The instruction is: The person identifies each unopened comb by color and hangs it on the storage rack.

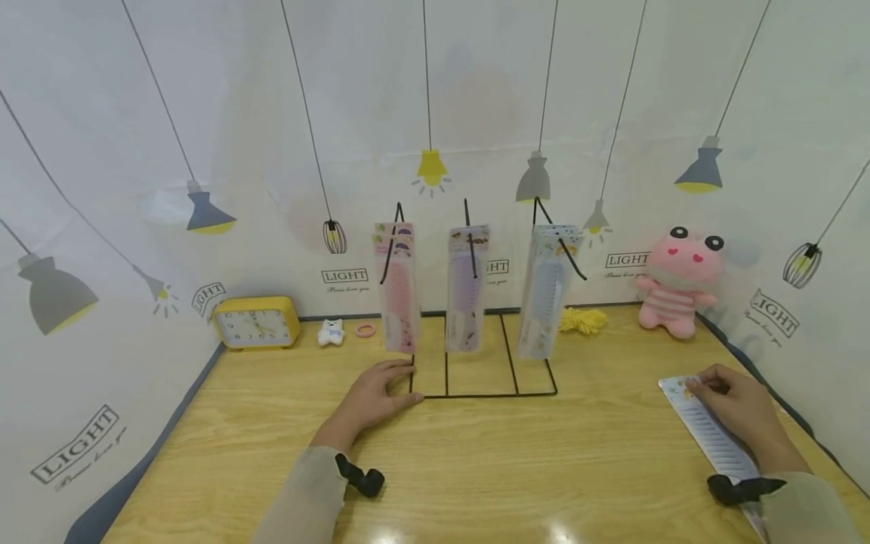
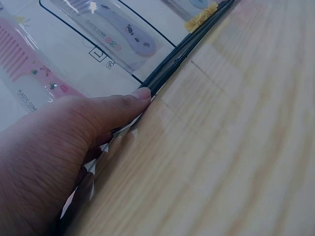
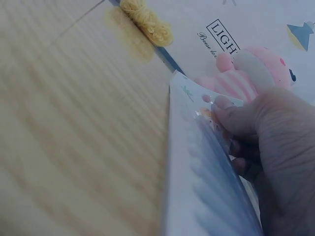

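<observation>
Three packaged combs hang from a black wire rack (image 1: 484,393) on the wooden table (image 1: 530,468); the pink comb (image 1: 398,291) reads "PLASTIC COMB"; the left hand (image 1: 377,397) rests flat, fingers straight, against the rack's base; the right hand (image 1: 741,412) pinches a blue packaged comb (image 1: 714,438) lying at the table's right edge.

A wire rack (image 1: 482,393) stands at the middle of the tabletop (image 1: 516,468), with three packaged combs (image 1: 466,291) hanging on it side by side. The left hand (image 1: 381,397) rests at the rack's front left corner. To the right, near the edge, the right hand (image 1: 737,412) lies on a fourth comb pack (image 1: 714,438). Behind, along the wall, stand a clock (image 1: 257,323) at left, then a small figurine (image 1: 331,332), a ring (image 1: 365,330), a yarn bundle (image 1: 583,320) and a plush toy (image 1: 680,291) at right.
</observation>
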### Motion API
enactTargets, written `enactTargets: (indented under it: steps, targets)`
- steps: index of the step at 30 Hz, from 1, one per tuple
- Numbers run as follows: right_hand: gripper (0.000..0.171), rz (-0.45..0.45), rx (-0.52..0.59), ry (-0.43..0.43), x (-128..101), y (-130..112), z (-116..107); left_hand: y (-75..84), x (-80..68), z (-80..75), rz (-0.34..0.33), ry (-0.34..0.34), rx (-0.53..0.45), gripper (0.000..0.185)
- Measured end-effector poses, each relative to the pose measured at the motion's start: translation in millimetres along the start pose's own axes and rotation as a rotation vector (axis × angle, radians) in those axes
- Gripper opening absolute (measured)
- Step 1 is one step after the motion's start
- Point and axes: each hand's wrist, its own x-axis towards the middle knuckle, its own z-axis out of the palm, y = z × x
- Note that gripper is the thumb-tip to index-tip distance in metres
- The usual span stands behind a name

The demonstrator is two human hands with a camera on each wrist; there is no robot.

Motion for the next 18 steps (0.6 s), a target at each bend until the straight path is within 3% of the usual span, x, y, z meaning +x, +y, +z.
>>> enactTargets:
  steps: [12, 18]
  targets:
    - [0.023, -0.035, -0.019, 0.018, 2.3, -1.1, -1.0, -0.4, 0.3, 0.2, -0.003, 0.014, -0.004, 0.062]
    - [0.026, -0.003, -0.014, 0.002, 1.1, 1.8, 1.2, -0.6, 0.6, 1.3, -0.002, 0.003, -0.005, 0.063]
